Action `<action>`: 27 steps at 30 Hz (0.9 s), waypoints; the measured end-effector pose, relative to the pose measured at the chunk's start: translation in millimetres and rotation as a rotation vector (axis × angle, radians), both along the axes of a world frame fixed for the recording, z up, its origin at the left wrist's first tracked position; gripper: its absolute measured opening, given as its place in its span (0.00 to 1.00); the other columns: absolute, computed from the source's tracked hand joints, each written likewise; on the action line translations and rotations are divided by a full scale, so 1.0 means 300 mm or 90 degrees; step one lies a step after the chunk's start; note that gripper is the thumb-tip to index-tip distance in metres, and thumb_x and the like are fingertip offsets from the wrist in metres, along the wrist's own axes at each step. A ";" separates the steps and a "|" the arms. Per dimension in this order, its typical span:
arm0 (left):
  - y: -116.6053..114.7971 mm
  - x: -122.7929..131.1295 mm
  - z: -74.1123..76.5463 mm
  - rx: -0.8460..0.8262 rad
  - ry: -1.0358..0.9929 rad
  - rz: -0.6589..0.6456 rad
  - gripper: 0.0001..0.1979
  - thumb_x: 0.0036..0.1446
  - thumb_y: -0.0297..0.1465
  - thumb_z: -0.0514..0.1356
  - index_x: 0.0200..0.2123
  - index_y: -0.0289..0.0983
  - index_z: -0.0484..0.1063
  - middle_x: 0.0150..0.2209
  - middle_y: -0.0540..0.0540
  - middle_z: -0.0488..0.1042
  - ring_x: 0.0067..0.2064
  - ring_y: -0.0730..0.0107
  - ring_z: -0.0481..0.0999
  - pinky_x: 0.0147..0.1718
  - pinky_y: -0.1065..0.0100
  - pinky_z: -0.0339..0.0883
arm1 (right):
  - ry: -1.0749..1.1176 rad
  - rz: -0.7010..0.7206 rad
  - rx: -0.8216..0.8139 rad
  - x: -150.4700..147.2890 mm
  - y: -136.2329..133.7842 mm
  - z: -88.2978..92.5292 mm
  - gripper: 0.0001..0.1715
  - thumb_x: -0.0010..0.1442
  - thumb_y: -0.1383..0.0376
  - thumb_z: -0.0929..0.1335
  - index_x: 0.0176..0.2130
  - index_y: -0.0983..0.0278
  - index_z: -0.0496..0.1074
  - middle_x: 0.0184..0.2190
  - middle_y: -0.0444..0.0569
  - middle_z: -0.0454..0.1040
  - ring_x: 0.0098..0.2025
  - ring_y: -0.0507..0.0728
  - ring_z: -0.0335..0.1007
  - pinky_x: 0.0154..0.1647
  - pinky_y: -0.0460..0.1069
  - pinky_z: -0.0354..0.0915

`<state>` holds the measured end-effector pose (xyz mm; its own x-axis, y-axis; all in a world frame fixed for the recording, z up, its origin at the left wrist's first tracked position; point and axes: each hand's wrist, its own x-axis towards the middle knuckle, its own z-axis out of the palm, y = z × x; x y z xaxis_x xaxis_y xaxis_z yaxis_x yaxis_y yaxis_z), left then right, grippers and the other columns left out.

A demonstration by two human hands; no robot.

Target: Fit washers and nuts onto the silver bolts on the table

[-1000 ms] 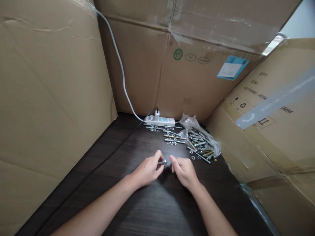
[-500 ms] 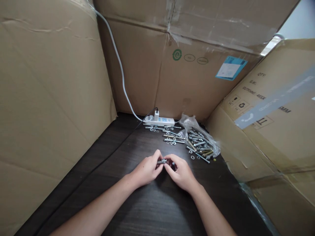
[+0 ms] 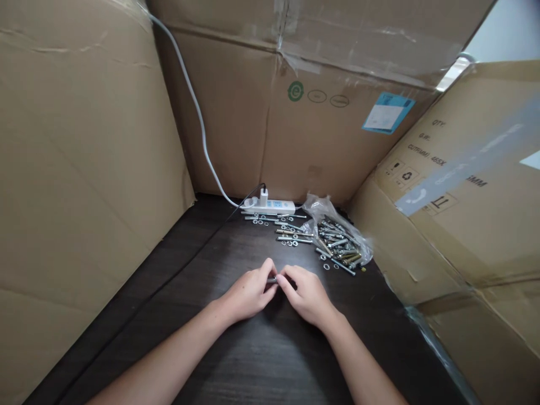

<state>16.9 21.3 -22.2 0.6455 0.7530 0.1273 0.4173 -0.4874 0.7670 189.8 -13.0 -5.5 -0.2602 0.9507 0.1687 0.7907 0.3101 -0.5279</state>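
Note:
Between thumb and fingers, my left hand [image 3: 250, 291] grips a short metal bolt [image 3: 272, 280] over the dark table. My right hand [image 3: 304, 292] is closed at the bolt's right end, its thumb and fingertips pressed together there and hiding that end. Beyond my hands lie several long bolts [image 3: 294, 241] with nuts and washers beside them. To their right, a clear plastic bag [image 3: 366, 247] is spread around a heap of metal bolts [image 3: 341, 243], some of them brass-coloured.
A white power strip [image 3: 280, 206] with a plugged-in adapter stands at the back. A black cable [image 3: 169, 280] runs across the table's left side. Large cardboard boxes [image 3: 228, 112] wall in the left, back and right.
My right thumb and fingers have closed over the bolt's right end, so less of it shows. The whole view has shifted slightly.

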 end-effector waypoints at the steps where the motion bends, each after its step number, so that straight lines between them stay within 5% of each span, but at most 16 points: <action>1: 0.001 0.000 0.000 -0.001 0.003 -0.005 0.04 0.59 0.29 0.51 0.38 0.40 0.57 0.32 0.50 0.71 0.32 0.68 0.73 0.30 0.71 0.61 | -0.016 -0.002 -0.002 0.001 0.001 0.003 0.15 0.65 0.60 0.59 0.29 0.61 0.67 0.26 0.45 0.71 0.31 0.53 0.65 0.33 0.46 0.56; 6: 0.007 0.004 0.000 -0.006 0.003 -0.009 0.04 0.59 0.29 0.51 0.37 0.40 0.57 0.32 0.50 0.71 0.33 0.68 0.73 0.30 0.71 0.61 | -0.034 0.005 0.023 -0.001 -0.002 0.020 0.09 0.63 0.61 0.61 0.34 0.61 0.68 0.30 0.45 0.72 0.32 0.53 0.65 0.34 0.46 0.56; 11: 0.003 0.007 0.003 -0.017 0.006 -0.008 0.03 0.59 0.30 0.51 0.36 0.40 0.57 0.32 0.50 0.70 0.32 0.68 0.73 0.30 0.71 0.61 | -0.091 -0.016 0.026 0.004 -0.001 0.023 0.20 0.65 0.59 0.58 0.26 0.62 0.68 0.23 0.45 0.70 0.29 0.53 0.64 0.31 0.47 0.53; 16: 0.001 0.008 0.004 -0.025 0.001 -0.008 0.03 0.59 0.30 0.51 0.37 0.40 0.57 0.32 0.50 0.70 0.32 0.69 0.72 0.30 0.71 0.61 | -0.007 0.009 0.035 0.012 -0.001 0.029 0.08 0.60 0.61 0.63 0.35 0.61 0.69 0.29 0.44 0.73 0.31 0.53 0.65 0.32 0.46 0.54; 22: 0.002 0.011 0.002 -0.024 0.009 -0.015 0.05 0.59 0.32 0.53 0.38 0.39 0.58 0.34 0.50 0.70 0.34 0.69 0.72 0.33 0.70 0.63 | -0.008 -0.022 -0.028 0.022 0.003 0.021 0.27 0.66 0.58 0.57 0.20 0.63 0.67 0.18 0.45 0.70 0.23 0.52 0.63 0.26 0.47 0.49; 27: 0.001 0.014 0.007 -0.027 -0.014 -0.020 0.07 0.59 0.32 0.53 0.41 0.39 0.59 0.36 0.49 0.71 0.35 0.70 0.73 0.35 0.70 0.64 | 0.033 0.004 -0.018 0.022 -0.002 0.022 0.08 0.61 0.62 0.62 0.33 0.61 0.69 0.26 0.42 0.73 0.26 0.51 0.65 0.28 0.45 0.51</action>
<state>21.2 21.7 -20.0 0.6664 0.7374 0.1099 0.3855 -0.4670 0.7958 196.5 -13.5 1.1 -0.2586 0.9535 0.1545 0.7600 0.2996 -0.5767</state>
